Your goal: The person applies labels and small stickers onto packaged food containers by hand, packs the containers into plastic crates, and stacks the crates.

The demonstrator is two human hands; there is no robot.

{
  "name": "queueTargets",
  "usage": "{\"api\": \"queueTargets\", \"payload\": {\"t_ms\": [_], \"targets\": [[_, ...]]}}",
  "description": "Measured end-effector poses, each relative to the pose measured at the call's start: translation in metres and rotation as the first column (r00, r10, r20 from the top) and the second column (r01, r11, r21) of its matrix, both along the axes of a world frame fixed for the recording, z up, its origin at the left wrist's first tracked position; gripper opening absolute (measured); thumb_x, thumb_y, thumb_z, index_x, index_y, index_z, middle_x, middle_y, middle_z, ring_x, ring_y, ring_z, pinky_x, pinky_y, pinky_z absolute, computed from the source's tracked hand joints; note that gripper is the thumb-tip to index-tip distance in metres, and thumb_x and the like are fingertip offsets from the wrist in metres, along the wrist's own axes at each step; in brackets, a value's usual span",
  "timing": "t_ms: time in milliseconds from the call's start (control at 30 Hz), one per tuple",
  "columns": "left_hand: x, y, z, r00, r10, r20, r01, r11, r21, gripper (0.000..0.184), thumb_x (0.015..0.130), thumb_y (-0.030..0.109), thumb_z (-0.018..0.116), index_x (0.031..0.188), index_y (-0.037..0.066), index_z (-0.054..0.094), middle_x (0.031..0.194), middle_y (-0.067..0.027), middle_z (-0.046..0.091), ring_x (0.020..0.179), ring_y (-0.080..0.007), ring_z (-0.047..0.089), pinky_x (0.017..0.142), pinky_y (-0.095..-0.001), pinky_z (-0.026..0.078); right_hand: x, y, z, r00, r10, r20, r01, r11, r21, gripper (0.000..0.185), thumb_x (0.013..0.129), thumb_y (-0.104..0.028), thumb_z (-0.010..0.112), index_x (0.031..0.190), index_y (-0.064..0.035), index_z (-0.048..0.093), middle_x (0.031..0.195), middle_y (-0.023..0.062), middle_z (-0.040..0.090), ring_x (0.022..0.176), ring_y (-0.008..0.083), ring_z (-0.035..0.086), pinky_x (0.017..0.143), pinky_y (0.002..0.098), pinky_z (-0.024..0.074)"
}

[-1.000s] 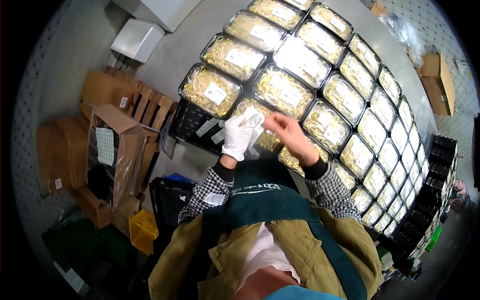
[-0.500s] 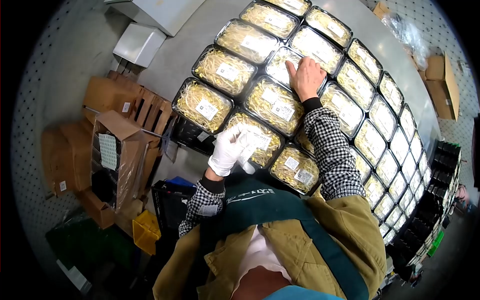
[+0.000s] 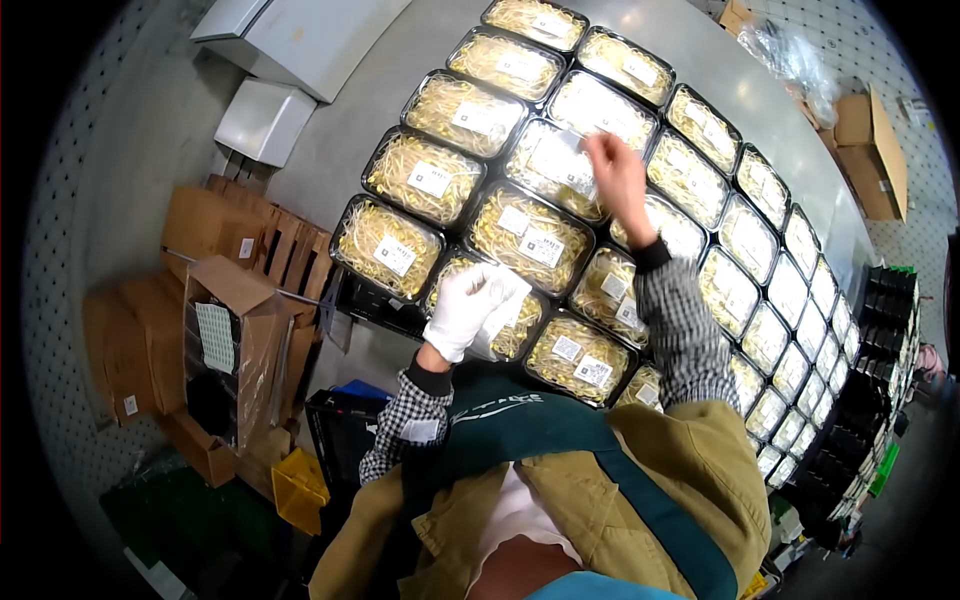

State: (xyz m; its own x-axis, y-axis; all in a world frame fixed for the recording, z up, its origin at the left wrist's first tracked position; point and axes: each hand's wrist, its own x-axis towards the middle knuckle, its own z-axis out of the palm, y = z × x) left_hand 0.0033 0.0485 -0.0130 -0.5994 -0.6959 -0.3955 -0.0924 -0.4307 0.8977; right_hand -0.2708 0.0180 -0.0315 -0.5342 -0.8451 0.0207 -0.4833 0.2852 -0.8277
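Note:
Clear-lidded black trays of bean sprouts [image 3: 425, 178] stand in rows, most bearing white printed labels. My left hand [image 3: 463, 312], in a white glove, pinches a pale strip of labels [image 3: 503, 308] over a tray in the near row. My bare right hand [image 3: 622, 185] hovers over a labelled sprout tray [image 3: 545, 165], its fingers curled together and slightly blurred. Whatever may be between those fingertips is not clear. Just nearer, another sprout tray [image 3: 530, 235] carries two labels, as does the tray [image 3: 580, 358] close to my apron.
The trays rest on a grey metal table [image 3: 690, 45]. Cardboard boxes [image 3: 235, 340] and a wooden pallet [image 3: 290, 235] stand at left, with a yellow bin [image 3: 300, 488] below. Stacked black trays [image 3: 885, 350] line the right side. An open carton [image 3: 868, 150] lies beyond the table.
My right hand has lifted off the tray lid, and its fingers have curled from a flatter, spread pose. My left hand still holds the label strip. The view has shifted slightly.

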Motion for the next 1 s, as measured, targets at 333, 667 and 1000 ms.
{"api": "queueTargets", "payload": {"t_ms": [333, 667, 1000], "targets": [[0.011, -0.011, 0.017, 0.989, 0.115, -0.095, -0.114, 0.993, 0.015, 0.018, 0.085, 0.001, 0.063, 0.103, -0.002, 0.063, 0.096, -0.0066, 0.066, 0.087, -0.0100, 0.061, 0.078, -0.0227, 0.050, -0.079, -0.090, -0.072, 0.696, -0.142, -0.704, 0.172, 0.985, -0.028, 0.039, 0.080, -0.044, 0.064, 0.090, -0.0071, 0.059, 0.087, 0.0093, 0.058, 0.088, 0.0285, 0.052, 0.074, 0.0411, 0.0349], [-0.029, -0.019, -0.021, 0.944, 0.317, 0.092, -0.293, 0.933, -0.208, 0.018, 0.085, 0.011, 0.068, 0.072, 0.002, 0.060, 0.066, 0.0037, 0.053, 0.062, -0.0032, 0.043, 0.054, -0.0212, 0.038, 0.059, 0.043, -0.003, 0.617, 0.497, 0.610, -0.592, 0.804, -0.055, 0.032, 0.091, -0.037, 0.057, 0.095, -0.0059, 0.066, 0.081, 0.0047, 0.066, 0.077, 0.0120, 0.062, 0.069, 0.0290, 0.0497], [-0.012, -0.013, 0.020, 0.999, 0.054, 0.009, -0.055, 0.976, 0.210, 0.032, 0.087, 0.003, 0.061, 0.118, -0.003, 0.056, 0.107, -0.0091, 0.064, 0.094, -0.0123, 0.061, 0.081, -0.0237, 0.050, -0.175, -0.158, -0.053, 0.743, -0.175, -0.646, 0.155, 0.984, -0.088, 0.042, 0.087, -0.047, 0.053, 0.080, -0.0072, 0.065, 0.081, 0.0125, 0.065, 0.075, 0.0323, 0.060, 0.065, 0.0457, 0.0432]]}}
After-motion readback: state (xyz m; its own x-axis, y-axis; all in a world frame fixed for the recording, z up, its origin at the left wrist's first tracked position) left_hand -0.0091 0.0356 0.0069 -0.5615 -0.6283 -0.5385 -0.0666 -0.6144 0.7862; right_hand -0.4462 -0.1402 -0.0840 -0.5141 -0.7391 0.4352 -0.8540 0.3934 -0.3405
